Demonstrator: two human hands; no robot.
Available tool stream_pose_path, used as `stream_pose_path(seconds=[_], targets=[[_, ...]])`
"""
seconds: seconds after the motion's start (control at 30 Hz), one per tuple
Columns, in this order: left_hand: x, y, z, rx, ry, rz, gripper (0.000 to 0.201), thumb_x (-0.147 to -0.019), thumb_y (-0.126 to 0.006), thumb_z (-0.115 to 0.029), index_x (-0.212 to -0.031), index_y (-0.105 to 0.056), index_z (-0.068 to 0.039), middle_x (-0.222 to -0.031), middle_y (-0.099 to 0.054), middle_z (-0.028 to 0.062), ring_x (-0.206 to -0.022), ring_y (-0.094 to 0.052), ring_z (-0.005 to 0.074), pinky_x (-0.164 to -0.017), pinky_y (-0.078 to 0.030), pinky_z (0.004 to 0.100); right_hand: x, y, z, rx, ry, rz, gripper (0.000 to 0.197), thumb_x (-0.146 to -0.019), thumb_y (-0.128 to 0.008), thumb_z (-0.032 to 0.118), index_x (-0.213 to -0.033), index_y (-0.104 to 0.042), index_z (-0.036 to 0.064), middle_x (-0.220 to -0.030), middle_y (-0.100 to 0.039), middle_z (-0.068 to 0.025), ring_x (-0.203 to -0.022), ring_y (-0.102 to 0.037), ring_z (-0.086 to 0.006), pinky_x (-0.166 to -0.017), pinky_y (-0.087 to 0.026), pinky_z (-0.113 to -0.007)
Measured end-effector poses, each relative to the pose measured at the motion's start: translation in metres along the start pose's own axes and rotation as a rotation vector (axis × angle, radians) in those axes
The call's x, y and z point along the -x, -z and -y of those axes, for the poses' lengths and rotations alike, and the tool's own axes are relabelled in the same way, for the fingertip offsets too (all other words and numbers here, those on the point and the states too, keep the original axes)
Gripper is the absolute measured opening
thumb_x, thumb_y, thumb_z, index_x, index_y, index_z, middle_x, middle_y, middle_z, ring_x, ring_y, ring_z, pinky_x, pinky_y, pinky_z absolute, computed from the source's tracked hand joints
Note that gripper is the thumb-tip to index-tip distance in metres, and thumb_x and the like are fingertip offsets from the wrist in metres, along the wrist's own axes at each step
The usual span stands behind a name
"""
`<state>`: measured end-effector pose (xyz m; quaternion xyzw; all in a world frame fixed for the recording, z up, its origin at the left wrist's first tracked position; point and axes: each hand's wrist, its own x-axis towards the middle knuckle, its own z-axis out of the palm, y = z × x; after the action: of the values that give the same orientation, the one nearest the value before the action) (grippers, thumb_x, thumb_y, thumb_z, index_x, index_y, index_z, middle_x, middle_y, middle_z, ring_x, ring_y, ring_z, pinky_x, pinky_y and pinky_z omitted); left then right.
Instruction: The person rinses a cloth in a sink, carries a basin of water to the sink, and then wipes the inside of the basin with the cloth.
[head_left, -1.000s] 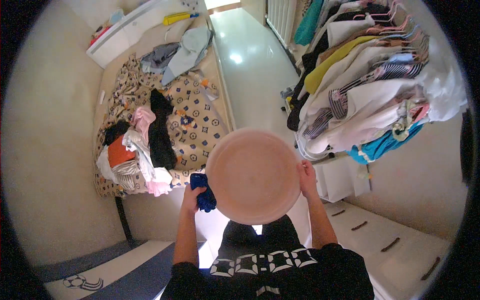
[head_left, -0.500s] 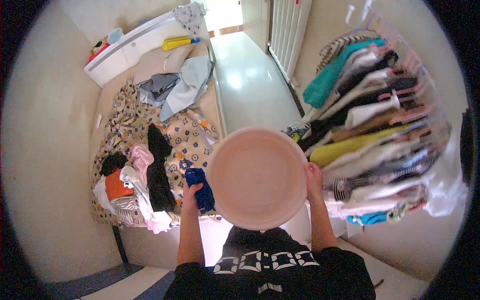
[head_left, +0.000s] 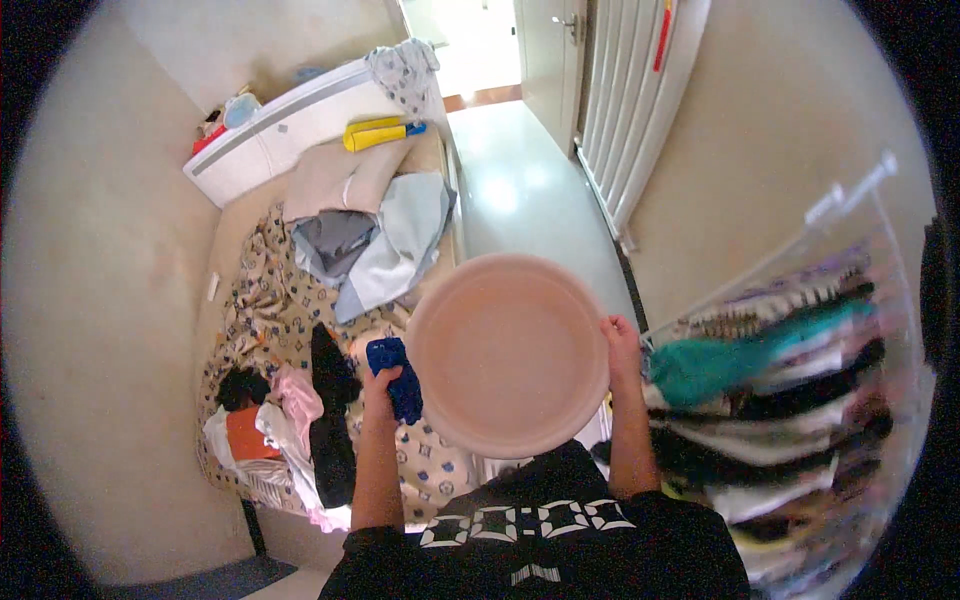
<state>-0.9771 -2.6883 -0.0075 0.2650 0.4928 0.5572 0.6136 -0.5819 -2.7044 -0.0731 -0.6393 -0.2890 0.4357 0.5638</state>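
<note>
A round pinkish plastic basin [head_left: 510, 355] is held out in front of my body, its bare inside turned toward me. My right hand [head_left: 621, 348] is closed on the basin's right rim. On the other side, my left hand [head_left: 381, 384] grips a bunched dark blue cloth [head_left: 405, 400] close against the basin's left edge. The cloth's exact kind does not show, nor whether the left fingers also touch the basin.
A bed [head_left: 250, 300] with patterned bedding lies left, bearing a clothes pile [head_left: 255, 435], black garment [head_left: 330, 430] and grey-blue cloth [head_left: 390, 250]. On the right stands a clothes rack [head_left: 840, 210] of hung garments. A pale floor aisle [head_left: 515, 190] leads to a door [head_left: 550, 60] beside a radiator [head_left: 640, 110].
The view has swung, so the clothes rack now lies lower on the right and more of the doorway and radiator shows. Both hands keep their hold on the cloth and the basin.
</note>
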Motion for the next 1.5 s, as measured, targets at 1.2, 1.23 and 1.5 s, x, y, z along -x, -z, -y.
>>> stream_pose_path(seconds=[1.2, 1.23, 1.5], targets=[[-0.780, -0.360, -0.130, -0.066, 0.077, 0.026, 0.045, -0.068, -0.064, -0.016, -0.110, -0.058, -0.001, -0.088, -0.065, 0.0094, -0.074, -0.066, 0.0246, -0.066, -0.057, 0.0369, -0.800, -0.234, 0.227, -0.016, -0.054, -0.033, 0.018, -0.090, -0.060, 0.016, -0.092, -0.064, -0.0013, -0.083, -0.068, -0.0064, -0.072, -0.060, -0.0120, -0.064, -0.050, -0.029], [-0.800, -0.372, -0.133, -0.065, 0.090, -0.004, 0.046, -0.068, -0.064, -0.016, -0.111, -0.058, -0.002, -0.089, -0.065, 0.0094, -0.075, -0.066, 0.0250, -0.067, -0.057, 0.0372, -0.824, -0.240, 0.238, 0.012, -0.020, -0.012, 0.018, -0.090, -0.060, 0.017, -0.091, -0.064, -0.0012, -0.082, -0.068, -0.0065, -0.072, -0.060, -0.0120, -0.065, -0.050, -0.029], [-0.972, -0.459, -0.158, 0.084, 0.079, -0.023, 0.045, -0.069, -0.062, -0.015, -0.111, -0.057, -0.003, -0.089, -0.063, 0.0075, -0.075, -0.064, 0.0228, -0.067, -0.055, 0.0347, -1.019, -0.285, 0.295, 0.087, 0.000, 0.009, 0.020, -0.092, -0.058, 0.018, -0.092, -0.063, -0.0010, -0.081, -0.066, -0.0051, -0.070, -0.059, -0.0111, -0.064, -0.049, -0.027]])
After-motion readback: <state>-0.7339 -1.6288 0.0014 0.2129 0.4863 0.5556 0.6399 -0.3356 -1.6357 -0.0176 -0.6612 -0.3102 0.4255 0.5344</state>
